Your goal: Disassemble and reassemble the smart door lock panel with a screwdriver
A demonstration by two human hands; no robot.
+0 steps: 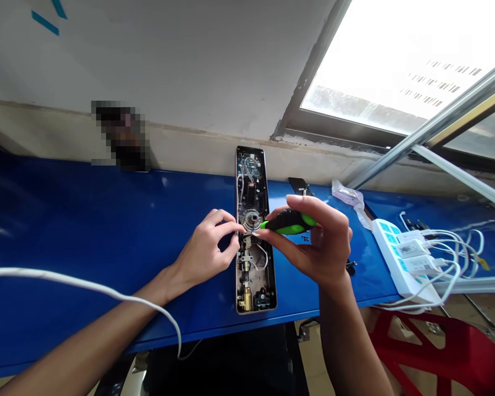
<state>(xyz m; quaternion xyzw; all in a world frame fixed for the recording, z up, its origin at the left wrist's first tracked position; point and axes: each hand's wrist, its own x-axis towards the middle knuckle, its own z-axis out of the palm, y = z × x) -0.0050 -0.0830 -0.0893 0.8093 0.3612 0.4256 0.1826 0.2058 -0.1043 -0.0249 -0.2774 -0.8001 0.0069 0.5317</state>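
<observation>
A long, narrow black housing (273, 264), which looks like an opened electronic door lock, lies lengthwise on the blue table. Inside it are a blue circuit board (249, 168), a round mechanism (253, 219), thin wires and a brass-coloured part (246, 300). My right hand (319, 242) is closed around a black and green screwdriver (291, 221). The screwdriver points left at the round mechanism; its tip is hard to make out. My left hand (209, 245) has its curled fingers and thumb at the housing's left rim, with the index fingertip reaching over it beside the mechanism.
A white power strip (391, 258) with plugged-in chargers and cables stands at right. Behind my right hand lie a black plate (299, 186), small dark screws (306, 238) and a plastic bag (350, 199). A white cable (86, 285) crosses over my left forearm. A red stool (441, 352) stands below.
</observation>
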